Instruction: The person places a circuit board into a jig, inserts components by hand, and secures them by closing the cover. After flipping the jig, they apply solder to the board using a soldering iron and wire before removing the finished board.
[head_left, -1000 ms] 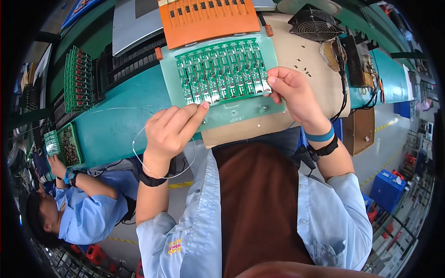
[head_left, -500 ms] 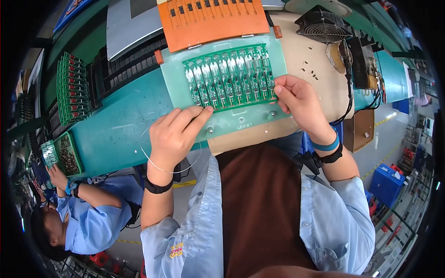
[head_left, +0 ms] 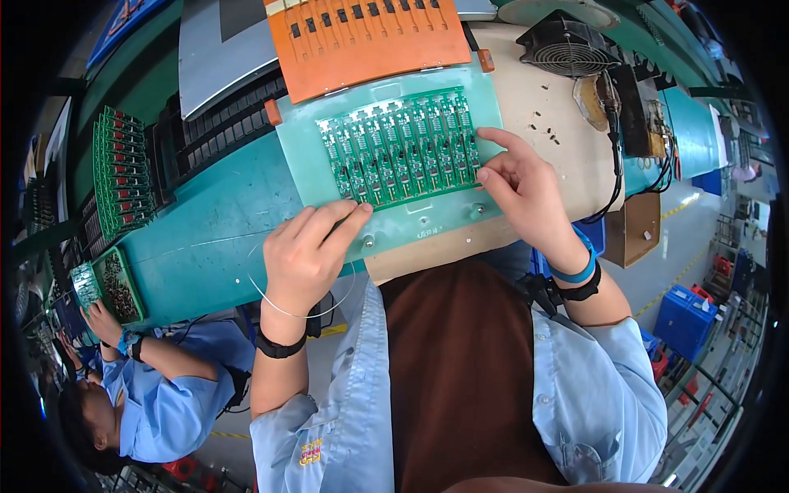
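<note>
A green panel of several joined circuit boards (head_left: 403, 152), dotted with small components, lies on a pale green fixture plate (head_left: 427, 218) in front of me. My left hand (head_left: 306, 251) has its thumb and fingers drawn together at the panel's near left corner, gripping its edge. At the right edge, my right hand (head_left: 528, 181) has thumb and index finger spread apart, their tips beside the panel. Its other fingers curl in. The orange hinged cover (head_left: 374, 49) of the fixture stands folded back on the far side, with a row of dark parts along it.
A black fan (head_left: 567, 49) and a cabled device (head_left: 641, 115) stand at the right, near loose small parts. Several upright boards (head_left: 123, 172) are racked at the left. Beyond a green parts tray (head_left: 119, 283), a co-worker's hand (head_left: 103, 322) holds a board.
The panel has come down flatter onto the fixture plate, and its glare is gone. My right index finger has straightened away from the thumb. The left hand stays at the near left corner.
</note>
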Action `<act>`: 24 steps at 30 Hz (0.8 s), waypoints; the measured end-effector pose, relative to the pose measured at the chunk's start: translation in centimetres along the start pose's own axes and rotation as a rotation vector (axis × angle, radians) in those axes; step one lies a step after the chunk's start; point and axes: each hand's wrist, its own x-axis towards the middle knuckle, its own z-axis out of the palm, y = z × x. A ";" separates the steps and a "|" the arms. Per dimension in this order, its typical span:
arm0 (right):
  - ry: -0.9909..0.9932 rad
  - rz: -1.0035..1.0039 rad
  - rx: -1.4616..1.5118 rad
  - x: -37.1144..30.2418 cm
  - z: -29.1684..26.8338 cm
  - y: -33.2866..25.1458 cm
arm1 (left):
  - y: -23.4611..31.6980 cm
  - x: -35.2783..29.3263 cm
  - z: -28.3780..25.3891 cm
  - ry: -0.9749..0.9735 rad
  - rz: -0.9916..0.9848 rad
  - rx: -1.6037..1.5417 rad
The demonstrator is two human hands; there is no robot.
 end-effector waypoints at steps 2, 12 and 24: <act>-0.001 -0.025 -0.027 -0.3 0.1 0.2 | -0.3 -0.1 0.0 -0.001 0.006 0.004; 0.056 -0.184 -0.276 -0.1 0.8 0.1 | -0.9 1.9 -1.0 0.075 -0.262 0.014; 0.146 -0.258 -0.660 -0.1 1.4 0.5 | 1.1 2.6 -2.2 -0.233 -0.416 0.081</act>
